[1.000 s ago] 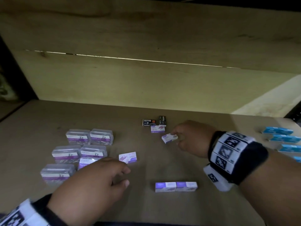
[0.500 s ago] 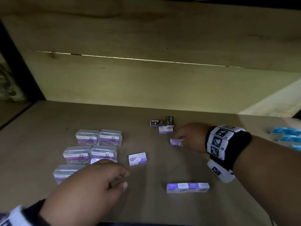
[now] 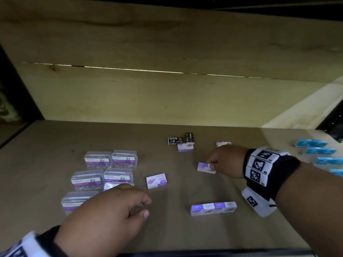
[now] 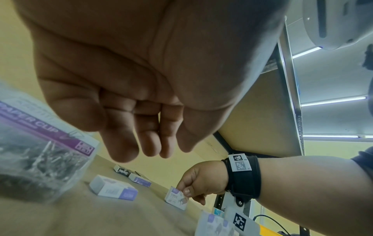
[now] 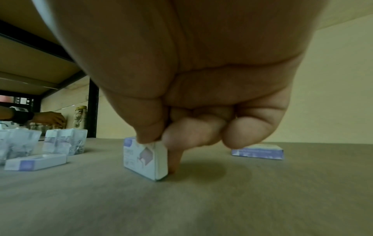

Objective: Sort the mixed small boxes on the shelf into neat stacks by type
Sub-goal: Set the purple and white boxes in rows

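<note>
Far left: clip cases (image 3: 104,173), clear plastic, sit in a loose group near the shelf (image 3: 55,141) edge. Not stacked neatly; one white-purple box appears tucked among them, partly hidden by the left hand (image 3: 104,217).

Left hand: hovers over the near cases, fingers loosely curled, holding nothing.

Centre-left: a loose staple box (image 3: 156,180) lies flat, picture side up, long axis roughly left-right, slightly skewed.

Centre near: two staple boxes (image 3: 213,208) lie end to end, long axis left-right, touching.

Centre far: black boxes (image 3: 181,139) and one more staple box just beside them.

Centre-right: held box (image 3: 206,167), pinched by the right hand (image 3: 227,161) between thumb and fingertip. In the wrist view it stands on a long edge, tilted, lower corner on or barely off the shelf; cannot tell which. Long axis runs roughly left-right, printed face toward the near left.

Far right: blue boxes (image 3: 315,151) in a row.

Risks, as judged:
- Pinch is at one upper corner only; the box could pivot or slip out when lifted.
- If dragged, the corner may catch and tip the box flat, wrong side up.
- Left hand low over the cases could nudge them.
</note>
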